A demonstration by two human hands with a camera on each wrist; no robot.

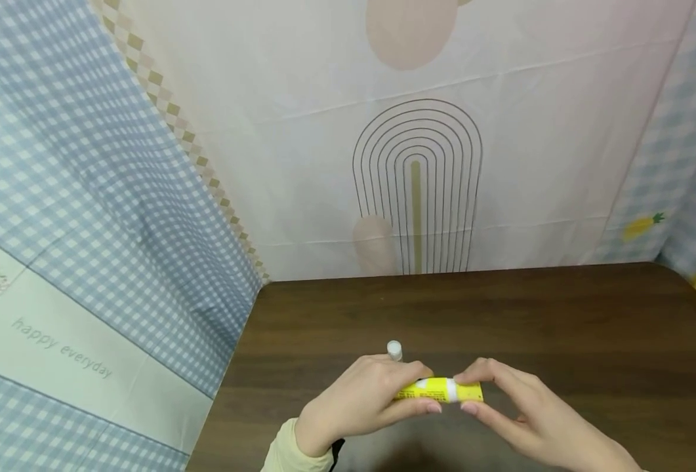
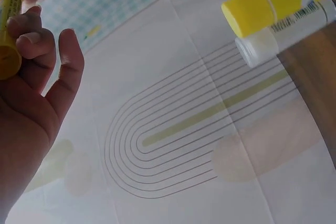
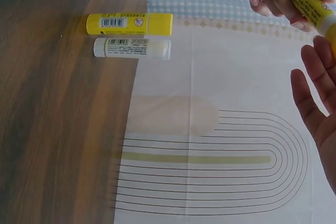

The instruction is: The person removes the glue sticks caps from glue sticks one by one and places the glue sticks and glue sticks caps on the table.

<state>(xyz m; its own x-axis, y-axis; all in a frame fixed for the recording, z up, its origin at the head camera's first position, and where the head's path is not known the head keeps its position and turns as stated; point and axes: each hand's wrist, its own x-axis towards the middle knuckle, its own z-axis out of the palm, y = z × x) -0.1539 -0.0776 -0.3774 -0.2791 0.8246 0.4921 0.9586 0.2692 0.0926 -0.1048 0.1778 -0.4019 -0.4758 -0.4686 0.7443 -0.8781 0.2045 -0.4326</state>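
Observation:
A yellow glue stick (image 1: pixel 436 389) lies level between my hands, a white band showing near its right end. My left hand (image 1: pixel 368 393) grips its body with thumb and fingers. At the other end my right hand (image 1: pixel 515 403) pinches the yellow cap (image 1: pixel 471 391) between thumb and fingertips. In the right wrist view the same glue stick (image 3: pixel 310 9) slants through both hands. Behind the left hand, a white glue stick (image 1: pixel 394 349) stands upright on the table. Beside it stands a second yellow glue stick (image 3: pixel 128 24), hidden in the head view by the left hand.
The dark brown wooden table (image 1: pixel 560 328) reaches back to a pale hanging cloth (image 1: pixel 300 183) with an arch pattern. Blue checked cloth (image 1: pixel 147 196) hangs along the left side, and more hangs at the right (image 1: pixel 678 151).

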